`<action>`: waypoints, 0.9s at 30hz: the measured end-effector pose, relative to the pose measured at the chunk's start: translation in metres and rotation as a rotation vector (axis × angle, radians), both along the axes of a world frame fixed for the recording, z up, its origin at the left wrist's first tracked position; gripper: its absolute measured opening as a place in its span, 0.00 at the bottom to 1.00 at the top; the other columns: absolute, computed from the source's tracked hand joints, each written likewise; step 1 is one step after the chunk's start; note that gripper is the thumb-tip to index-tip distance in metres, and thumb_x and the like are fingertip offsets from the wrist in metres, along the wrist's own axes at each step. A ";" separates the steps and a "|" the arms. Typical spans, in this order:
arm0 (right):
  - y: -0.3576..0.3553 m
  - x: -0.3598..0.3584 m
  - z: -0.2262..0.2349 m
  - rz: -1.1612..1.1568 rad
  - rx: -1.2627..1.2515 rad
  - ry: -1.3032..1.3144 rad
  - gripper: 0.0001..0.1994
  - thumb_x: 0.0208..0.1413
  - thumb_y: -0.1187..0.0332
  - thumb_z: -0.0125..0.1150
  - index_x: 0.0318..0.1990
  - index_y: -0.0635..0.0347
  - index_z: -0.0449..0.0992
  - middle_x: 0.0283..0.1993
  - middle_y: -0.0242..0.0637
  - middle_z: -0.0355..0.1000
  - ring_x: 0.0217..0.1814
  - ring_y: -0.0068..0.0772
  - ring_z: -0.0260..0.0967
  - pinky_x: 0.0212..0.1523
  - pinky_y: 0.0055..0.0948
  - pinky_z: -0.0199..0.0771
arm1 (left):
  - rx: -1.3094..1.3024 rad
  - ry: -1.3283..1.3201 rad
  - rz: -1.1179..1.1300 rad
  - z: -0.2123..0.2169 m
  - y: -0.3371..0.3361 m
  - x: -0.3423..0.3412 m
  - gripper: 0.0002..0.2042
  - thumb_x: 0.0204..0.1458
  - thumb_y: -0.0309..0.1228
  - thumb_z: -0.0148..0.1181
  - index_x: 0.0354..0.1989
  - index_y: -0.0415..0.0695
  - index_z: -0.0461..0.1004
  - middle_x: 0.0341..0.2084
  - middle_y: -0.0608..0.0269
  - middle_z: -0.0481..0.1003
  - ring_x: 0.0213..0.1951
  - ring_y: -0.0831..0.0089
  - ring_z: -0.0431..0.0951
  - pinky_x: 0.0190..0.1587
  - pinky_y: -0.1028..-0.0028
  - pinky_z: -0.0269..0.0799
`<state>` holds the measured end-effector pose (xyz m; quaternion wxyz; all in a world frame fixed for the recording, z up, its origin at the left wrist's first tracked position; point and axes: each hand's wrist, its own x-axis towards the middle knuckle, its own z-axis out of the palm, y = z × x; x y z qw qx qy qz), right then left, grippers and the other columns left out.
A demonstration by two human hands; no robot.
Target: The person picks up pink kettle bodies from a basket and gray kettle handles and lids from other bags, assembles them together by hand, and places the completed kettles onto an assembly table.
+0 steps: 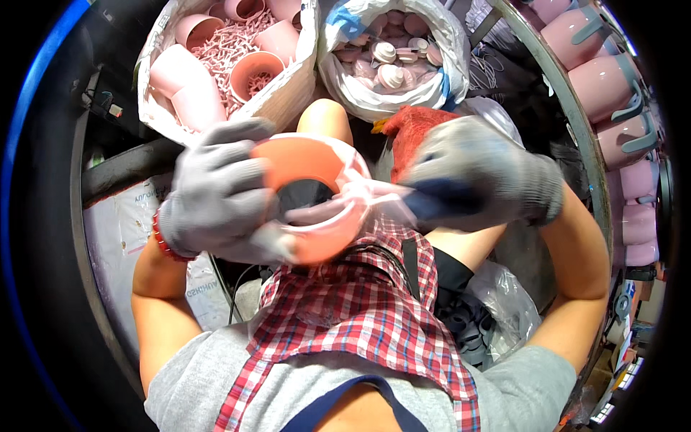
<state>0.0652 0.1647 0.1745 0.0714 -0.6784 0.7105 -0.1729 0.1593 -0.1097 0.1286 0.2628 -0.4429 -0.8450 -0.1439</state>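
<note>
My left hand (216, 194), in a grey knit glove, grips a pink plastic cup (317, 250) by its side, above my lap. The cup is tilted with its wide mouth toward me, and a dark round area shows inside. At the cup's right rim, a pale pink strip (356, 189) is smeared by motion. My right hand (482, 173), also gloved, is closed around a dark blue-handled tool (443, 201) that points at that rim. The tool's working end is too blurred to make out.
Ahead on the left, a white sack (306, 72) holds pink cups and curled pink shavings. Beside it, a white bag (335, 93) contains pink and white lid-like pieces. A red cloth (407, 137) lies near my right hand. Pink mugs with grey handles (601, 86) line the right side.
</note>
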 end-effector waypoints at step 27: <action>0.319 0.304 -0.198 -2.012 0.119 -0.581 0.22 0.55 0.58 0.57 0.53 0.60 0.70 0.49 0.43 0.72 0.52 0.35 0.69 0.54 0.31 0.67 | 0.844 -1.607 -0.503 -0.170 0.119 -0.095 0.37 0.51 0.50 0.49 0.65 0.38 0.49 0.63 0.50 0.54 0.63 0.59 0.55 0.65 0.64 0.47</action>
